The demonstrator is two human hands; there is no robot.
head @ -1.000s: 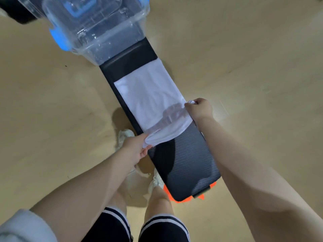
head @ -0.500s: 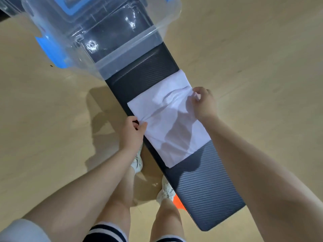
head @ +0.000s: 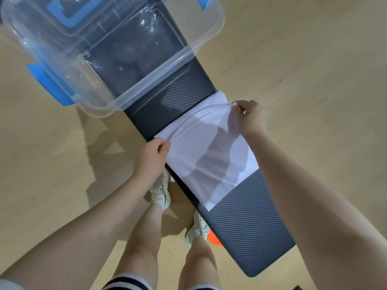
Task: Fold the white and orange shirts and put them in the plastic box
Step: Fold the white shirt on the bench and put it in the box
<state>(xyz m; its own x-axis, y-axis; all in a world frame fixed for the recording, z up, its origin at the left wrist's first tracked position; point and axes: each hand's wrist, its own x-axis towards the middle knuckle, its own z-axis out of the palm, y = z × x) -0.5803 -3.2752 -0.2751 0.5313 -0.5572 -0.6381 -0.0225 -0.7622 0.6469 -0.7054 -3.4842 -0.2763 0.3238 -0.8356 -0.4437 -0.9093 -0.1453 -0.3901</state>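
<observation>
A long dark bench with a ribbed black pad runs diagonally across a pale tan wooden floor, which surrounds the bench on every side and carries soft grey shadows along its left side.

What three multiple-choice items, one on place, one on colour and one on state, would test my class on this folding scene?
1. Where does the white shirt lie?
A. on the dark bench
B. inside the plastic box
C. on the floor

2. What colour are the box's latches?
A. red
B. blue
C. green

3. How do the left hand and right hand meet the shirt?
A. both flat
B. both pinching it
C. only one touching

Key: 1 A, cloth spread on the bench; 2 B, blue clips; 3 B, fingers closed on fabric at either side.
</observation>
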